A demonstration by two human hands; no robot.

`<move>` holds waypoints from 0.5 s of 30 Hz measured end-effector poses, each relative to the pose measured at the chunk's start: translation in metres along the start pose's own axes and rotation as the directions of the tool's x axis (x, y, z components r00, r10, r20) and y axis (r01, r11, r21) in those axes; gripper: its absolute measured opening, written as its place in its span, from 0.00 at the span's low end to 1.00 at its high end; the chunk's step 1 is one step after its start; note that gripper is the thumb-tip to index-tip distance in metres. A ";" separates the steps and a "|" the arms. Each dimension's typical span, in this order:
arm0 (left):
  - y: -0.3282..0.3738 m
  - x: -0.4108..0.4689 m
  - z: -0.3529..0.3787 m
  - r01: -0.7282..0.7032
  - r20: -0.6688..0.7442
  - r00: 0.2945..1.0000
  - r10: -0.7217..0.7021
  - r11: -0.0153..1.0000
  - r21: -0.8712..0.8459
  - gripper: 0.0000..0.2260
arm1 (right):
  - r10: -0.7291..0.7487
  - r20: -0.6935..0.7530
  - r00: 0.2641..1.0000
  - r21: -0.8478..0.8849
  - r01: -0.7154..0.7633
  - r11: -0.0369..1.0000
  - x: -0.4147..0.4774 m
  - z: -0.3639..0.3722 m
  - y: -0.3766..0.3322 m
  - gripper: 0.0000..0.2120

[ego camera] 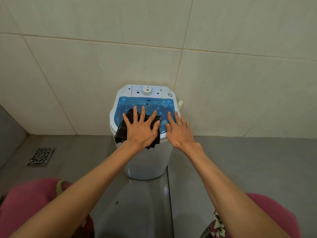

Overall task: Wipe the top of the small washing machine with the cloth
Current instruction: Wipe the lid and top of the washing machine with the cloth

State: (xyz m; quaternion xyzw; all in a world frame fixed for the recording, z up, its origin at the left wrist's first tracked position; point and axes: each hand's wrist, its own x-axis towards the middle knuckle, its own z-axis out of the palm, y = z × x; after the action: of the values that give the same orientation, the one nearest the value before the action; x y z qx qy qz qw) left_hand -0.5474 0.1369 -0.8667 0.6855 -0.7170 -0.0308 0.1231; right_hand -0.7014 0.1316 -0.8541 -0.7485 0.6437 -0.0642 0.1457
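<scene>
A small white washing machine (pixel 145 162) with a translucent blue lid (pixel 154 103) stands against the tiled wall. A dark cloth (pixel 121 133) lies on the near left part of the lid and hangs over the front rim. My left hand (pixel 141 129) presses flat on the cloth with fingers spread. My right hand (pixel 179 131) rests flat on the lid's right side, fingers apart, holding nothing. Dark spots dot the white control panel (pixel 137 91) around its dial (pixel 146 90) and the far part of the lid.
A metal floor drain (pixel 41 156) sits in the grey floor at the left. A tiled wall rises right behind the machine. A white hose end (pixel 180 103) sticks out at the machine's right. My knees in pink patterned cloth (pixel 34 194) show at the bottom corners.
</scene>
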 end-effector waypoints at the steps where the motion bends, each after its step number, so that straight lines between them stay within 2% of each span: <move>1: 0.000 0.009 -0.002 -0.004 0.045 0.999 0.003 1.000 0.012 0.26 | 0.001 0.000 1.000 0.005 -0.001 1.000 0.000 0.000 0.000 0.27; 5: -0.003 0.051 -0.005 0.003 0.126 0.992 -0.004 1.000 0.004 0.29 | -0.001 -0.014 1.000 0.004 0.001 1.000 0.000 0.002 0.001 0.26; 10: -0.010 0.105 -0.007 0.131 0.092 0.988 -0.125 0.990 -0.058 0.35 | 0.002 -0.006 1.000 -0.005 -0.002 1.000 0.000 0.001 0.001 0.26; 13: -0.031 0.115 -0.010 0.173 0.096 0.981 -0.166 0.983 -0.063 0.39 | 0.001 -0.009 1.000 0.003 -0.001 1.000 -0.001 0.001 0.001 0.26; 15: -0.049 0.118 -0.012 0.251 0.083 0.966 -0.245 0.966 -0.067 0.40 | -0.005 -0.017 1.000 0.007 0.005 1.000 -0.001 0.002 0.002 0.26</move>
State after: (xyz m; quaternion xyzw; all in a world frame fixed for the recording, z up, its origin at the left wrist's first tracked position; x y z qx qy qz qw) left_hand -0.5002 0.0187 -0.8499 0.7629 -0.6279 -0.0989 0.1177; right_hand -0.7029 0.1326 -0.8562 -0.7490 0.6428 -0.0734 0.1428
